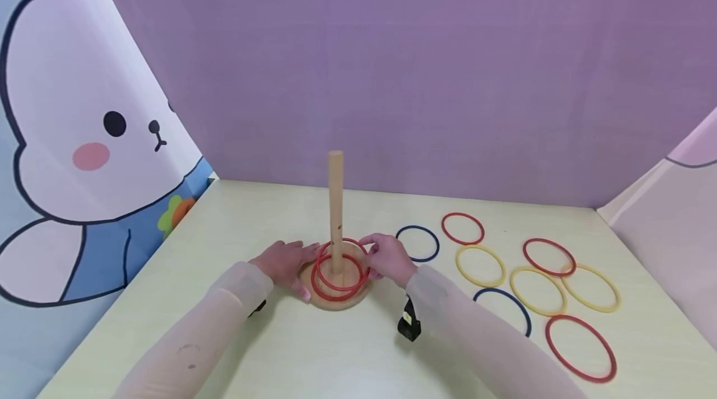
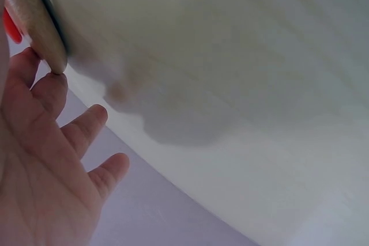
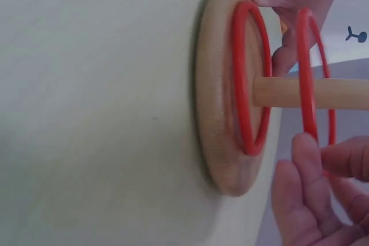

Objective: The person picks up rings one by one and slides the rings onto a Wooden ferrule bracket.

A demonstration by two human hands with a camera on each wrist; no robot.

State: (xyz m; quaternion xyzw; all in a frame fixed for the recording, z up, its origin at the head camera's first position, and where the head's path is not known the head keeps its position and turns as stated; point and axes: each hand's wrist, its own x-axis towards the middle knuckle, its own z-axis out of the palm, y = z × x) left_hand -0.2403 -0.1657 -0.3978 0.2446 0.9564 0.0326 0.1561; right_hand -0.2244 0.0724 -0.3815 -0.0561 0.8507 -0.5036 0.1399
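A wooden peg point(image 1: 335, 200) stands upright on a round wooden base point(image 1: 336, 305). My left hand point(image 1: 282, 264) rests against the left side of the base, fingers spread, with fingertips touching its edge in the left wrist view. On the right, my right hand point(image 1: 390, 257) pinches a red ring point(image 3: 306, 67) between thumb and fingers. That ring encircles the peg and hangs above the base. Another red ring point(image 3: 239, 73) lies around the peg, flat on the base.
On the table point(image 1: 313, 355) to the right lie loose rings: several red, such as one red ring point(image 1: 462, 214), several yellow, such as one yellow ring point(image 1: 457, 260), and two blue rings. A purple backdrop point(image 1: 392, 75) rises behind the table; a printed cloth point(image 1: 67, 106) is at left.
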